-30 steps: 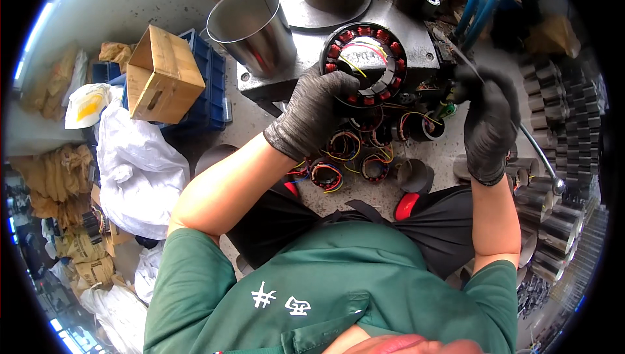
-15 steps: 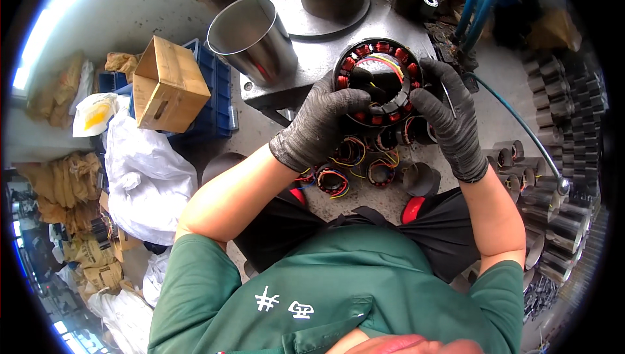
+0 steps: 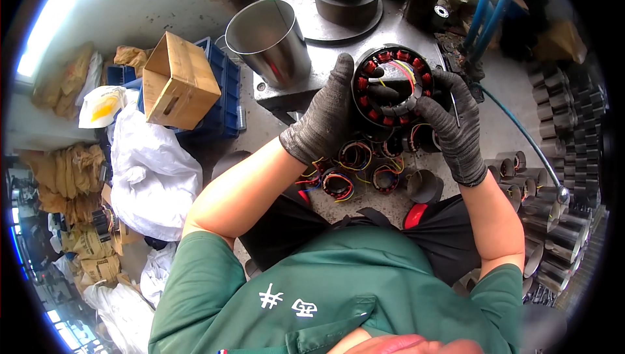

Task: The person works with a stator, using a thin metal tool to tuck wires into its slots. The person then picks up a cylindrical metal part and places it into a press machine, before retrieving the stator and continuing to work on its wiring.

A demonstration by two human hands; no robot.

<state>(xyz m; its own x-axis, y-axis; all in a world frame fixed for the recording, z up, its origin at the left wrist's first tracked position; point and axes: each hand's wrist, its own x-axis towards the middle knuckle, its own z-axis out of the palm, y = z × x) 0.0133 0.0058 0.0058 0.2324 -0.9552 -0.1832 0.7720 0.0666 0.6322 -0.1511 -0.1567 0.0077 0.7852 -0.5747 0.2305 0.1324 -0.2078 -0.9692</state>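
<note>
A ring-shaped motor stator (image 3: 365,101) with red copper windings, a black rim and yellow and red wires is held up in front of me. My left hand (image 3: 320,114), in a dark grey knit glove, supports its left side. The left thumb is raised off the rim, and the fingers go behind the ring, mostly hidden. On the other side my right hand (image 3: 459,126), gloved alike, grips the rim with the thumb on the near face. A thin metal rod (image 3: 455,110) sticks out between the right hand's fingers.
Ahead stands a metal press table (image 3: 277,95) with a steel bucket (image 3: 270,44) and a round press post (image 3: 344,2). Several wired stators (image 3: 337,184) lie on the floor below. Metal cylinders (image 3: 553,214) are stacked at right; a cardboard box (image 3: 184,87) sits on blue crates (image 3: 224,97) at left.
My left thumb has lifted from the stator's near face and now points up. The stator and my right hand shift slightly to the right and down in the picture, as does the background.
</note>
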